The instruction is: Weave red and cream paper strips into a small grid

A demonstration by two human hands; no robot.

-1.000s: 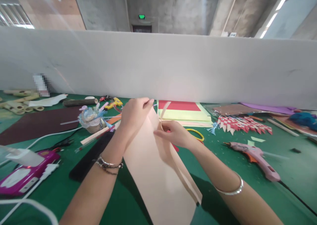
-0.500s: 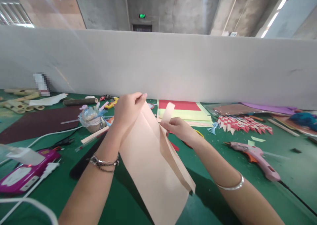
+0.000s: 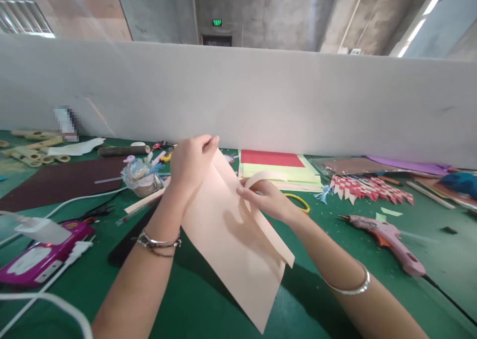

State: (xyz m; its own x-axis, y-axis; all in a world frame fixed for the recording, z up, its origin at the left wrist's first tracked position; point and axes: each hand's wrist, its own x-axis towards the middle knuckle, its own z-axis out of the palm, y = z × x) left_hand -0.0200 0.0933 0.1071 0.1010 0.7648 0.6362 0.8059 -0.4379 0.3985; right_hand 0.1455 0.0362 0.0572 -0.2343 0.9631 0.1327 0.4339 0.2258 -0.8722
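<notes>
A pale peach sheet of paper (image 3: 227, 234) slants through the air above the green table. At its top corner, my left hand (image 3: 194, 165) is closed, pinching the paper between thumb and fingers. My right hand (image 3: 264, 197) is closed at the sheet's right edge, where a narrow paper strip (image 3: 268, 175) curls up over the fingers. Below that hand a longer piece of the strip (image 3: 272, 234) runs down along the sheet's edge. Whether the strip is fully parted from the sheet higher up is hidden by my fingers.
A pink glue gun (image 3: 391, 242) lies right, below red-and-white paper pieces (image 3: 368, 187). Coloured paper (image 3: 272, 158) is stacked behind my hands, near yellow-handled scissors (image 3: 300, 202). Left are a purple power strip (image 3: 40, 254), white cables and a small decorated pot (image 3: 141, 177). A white partition (image 3: 238, 95) stands behind.
The strip's upper end, upright before, now bends rightward over my right hand. My right thumb has moved onto the sheet's face, and the sheet's lower corner has swung right and up.
</notes>
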